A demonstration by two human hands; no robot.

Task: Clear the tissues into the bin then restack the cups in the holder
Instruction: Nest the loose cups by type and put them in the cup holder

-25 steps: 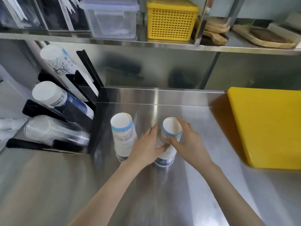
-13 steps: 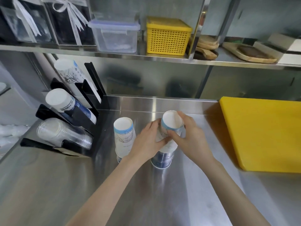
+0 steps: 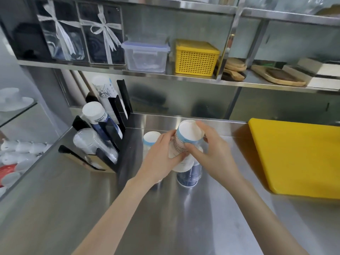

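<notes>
- At the middle of a steel desk [image 3: 184, 218], a person's left hand [image 3: 161, 159] and right hand [image 3: 211, 153] both clamp on a short stack of paper cups [image 3: 185, 144], upturned, white base on top.
- Left fingers wrap the stack's side and right fingers pinch its blue-banded top cup, a two-handed hold that likely keeps the nested cups square while they are gathered.
- Beneath the stack's lower end a dark blue cup [image 3: 188, 178] stands mouth-down on the desk; whether the stack touches it cannot be told.
- Just to the left, a second paper cup [image 3: 150, 138] stands upturned, partly hidden by the left hand, apparently waiting its turn.
- Farther left, the black cup holder [image 3: 112, 129] leans its slots back, so that its rows of paper and clear plastic cups lie slanted, bases toward the person.
- No tissues or bin show, so the cup stage seems under way.
- One holder cup carries a dark label band with white lettering, too blurred to read; the held cups show line-drawn artwork, no legible brand.
</notes>
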